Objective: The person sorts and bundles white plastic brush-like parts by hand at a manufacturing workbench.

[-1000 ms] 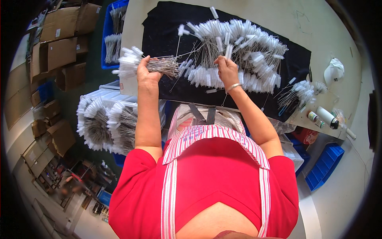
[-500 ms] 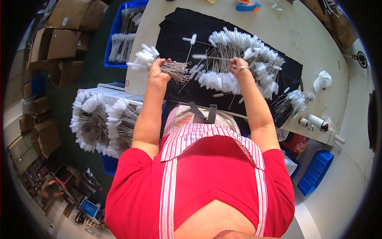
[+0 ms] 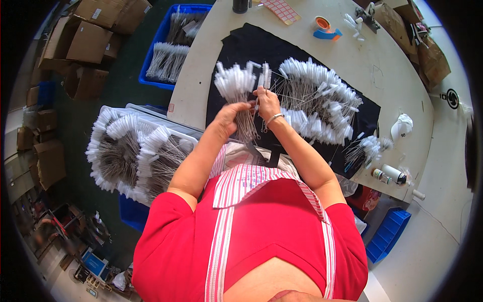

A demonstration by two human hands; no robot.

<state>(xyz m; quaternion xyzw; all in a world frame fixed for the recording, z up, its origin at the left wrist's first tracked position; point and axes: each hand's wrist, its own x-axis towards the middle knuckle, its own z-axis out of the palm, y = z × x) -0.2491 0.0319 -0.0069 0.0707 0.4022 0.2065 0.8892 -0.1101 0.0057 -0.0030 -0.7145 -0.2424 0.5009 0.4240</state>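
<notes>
My left hand (image 3: 230, 118) is wrapped round a bundle of wire-handled brushes (image 3: 234, 83), white bristle heads up and twisted wire stems hanging below the fist. Close beside it, my right hand (image 3: 267, 104) pinches a few white-bristled brushes (image 3: 266, 76), held upright; their exact number is hard to make out. Both hands are above a black cloth (image 3: 246, 43) on the table, near its front edge. To the right of my hands, a large pile of the same brushes (image 3: 319, 95) lies on the cloth in rows, bristle ends turned to different sides.
A white crate (image 3: 188, 141) packed with brushes stands left of me, and a blue bin (image 3: 143, 75) of more brushes lies beyond it. On the table are an orange-and-blue tape dispenser (image 3: 327, 33), a white cap (image 3: 402, 127), a bottle (image 3: 394, 173) and a smaller brush cluster (image 3: 370, 148).
My right hand has come left from the pile with brushes in it, up to the bundle. My left hand has moved right and turned the bundle upright. The view has shifted slightly.
</notes>
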